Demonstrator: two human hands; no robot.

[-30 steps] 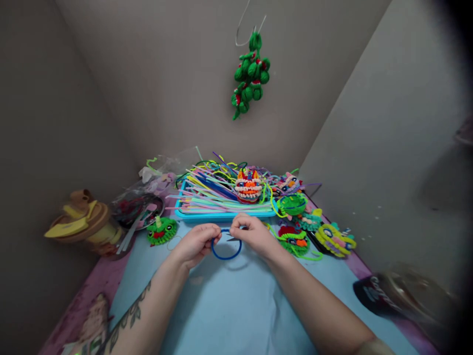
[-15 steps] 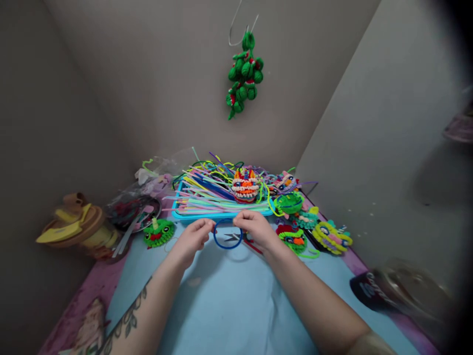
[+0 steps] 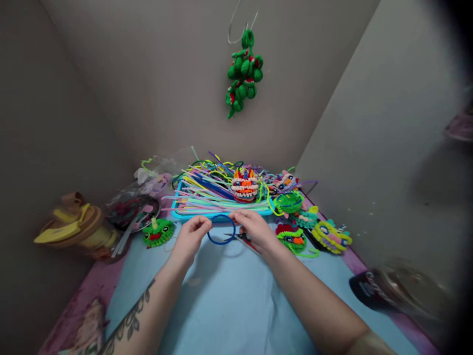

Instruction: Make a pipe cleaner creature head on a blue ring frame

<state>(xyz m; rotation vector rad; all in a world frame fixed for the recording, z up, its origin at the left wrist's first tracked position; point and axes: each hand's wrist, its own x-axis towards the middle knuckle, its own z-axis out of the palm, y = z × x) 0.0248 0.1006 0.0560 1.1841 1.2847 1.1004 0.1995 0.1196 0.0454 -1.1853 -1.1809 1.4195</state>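
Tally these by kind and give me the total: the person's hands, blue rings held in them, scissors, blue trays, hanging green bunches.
Hands: 2 (left hand, right hand)
Blue ring: 1
Scissors: 1
Blue tray: 1
Hanging green bunch: 1
Total: 6

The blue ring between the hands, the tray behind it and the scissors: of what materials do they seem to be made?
Blue ring: perhaps fabric-covered wire; thin, matte, stiffly round, though any fuzz is too small to see.
Tray: likely smooth plastic, from its even, bright blue rim.
Scissors: apparently metal blades, given their grey colour; red on the handles suggests plastic, finish unclear.
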